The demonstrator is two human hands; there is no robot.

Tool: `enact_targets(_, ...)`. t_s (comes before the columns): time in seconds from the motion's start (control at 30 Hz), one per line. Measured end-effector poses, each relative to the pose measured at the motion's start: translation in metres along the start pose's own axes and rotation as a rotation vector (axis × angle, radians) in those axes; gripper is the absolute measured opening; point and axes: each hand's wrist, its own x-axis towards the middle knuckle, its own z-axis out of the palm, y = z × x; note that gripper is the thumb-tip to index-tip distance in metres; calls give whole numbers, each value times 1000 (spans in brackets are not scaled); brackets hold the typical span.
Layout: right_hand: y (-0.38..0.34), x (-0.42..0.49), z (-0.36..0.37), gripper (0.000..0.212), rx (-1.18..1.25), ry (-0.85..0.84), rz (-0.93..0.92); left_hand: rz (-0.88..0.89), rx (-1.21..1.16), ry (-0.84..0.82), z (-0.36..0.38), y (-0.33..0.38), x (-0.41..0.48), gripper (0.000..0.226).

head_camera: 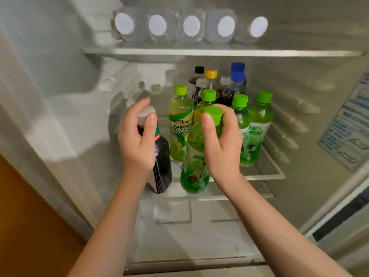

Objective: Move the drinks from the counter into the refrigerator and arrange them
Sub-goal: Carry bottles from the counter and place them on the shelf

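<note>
Dark bottle (pixel 162 166) gripped at neck by left hand (pixel 139 138), green bottle (pixel 194 156) gripped at cap by right hand (pixel 220 140), both held near-upright; unfilled shelf (pixel 265 176) space is judged at eleven o'clock of the left.

Dim, soft lighting; white caps (pixel 191 26) above the upper shelf (pixel 219 52) glare overexposed, shadows pool below it, frame edges bow and blur.

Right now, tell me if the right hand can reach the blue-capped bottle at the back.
Probably not: the right hand grips a green bottle, and green-capped bottles stand before the blue-capped bottle.
</note>
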Motion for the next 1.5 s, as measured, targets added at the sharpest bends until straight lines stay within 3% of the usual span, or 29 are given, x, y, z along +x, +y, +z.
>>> enact_targets(0.3,25,27,43,43,-390,-61,-121,-31,113,16,18,-28,14,40)
enact_targets(0.53,33,28,36,45,-376,-111,-94,-198,-9,-20,7,-39,-27,58)
enact_targets(0.7,45,-16,20,64,-382,-180,-96,-322,19,-146,-9,-48,-79,74)
enact_targets(1.0,65,-59,23,62,-441,-191,-25,-404,13,-246,-11,-60,-78,73)
enact_targets(1.27,55,-47,36,77,-592,-234,-1,-468,-36,-192,0,-86,-60,68)
enact_targets(1.5,60,-37,41,77,-634,-265,6,-504,-28,-189,6,-89,-46,64)
